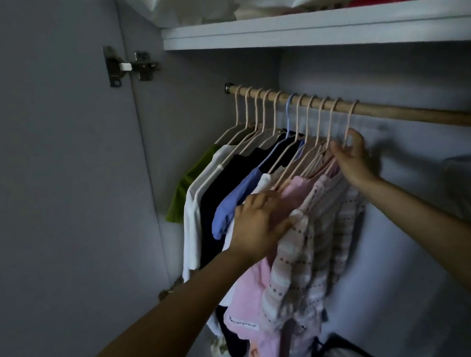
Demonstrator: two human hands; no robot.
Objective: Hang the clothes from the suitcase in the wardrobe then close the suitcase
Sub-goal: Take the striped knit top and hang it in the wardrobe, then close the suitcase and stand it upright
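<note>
Inside the wardrobe a wooden rail (399, 110) carries several pale hangers with clothes: green, white, dark, blue, pink and striped garments. The last one on the right is a striped dotted top (312, 246) on a pale hanger (350, 116). My right hand (351, 157) grips that hanger just below its hook. My left hand (259, 223) lies with spread fingers on the shoulders of the pink garment (252, 290) and the striped top, pressing against them. The suitcase is out of view.
A white shelf (328, 28) above the rail holds plastic-wrapped bundles and pink fabric. The open wardrobe door (48, 173) with its hinge stands at the left. The rail's right half is bare. A dark object (341, 353) lies on the wardrobe floor.
</note>
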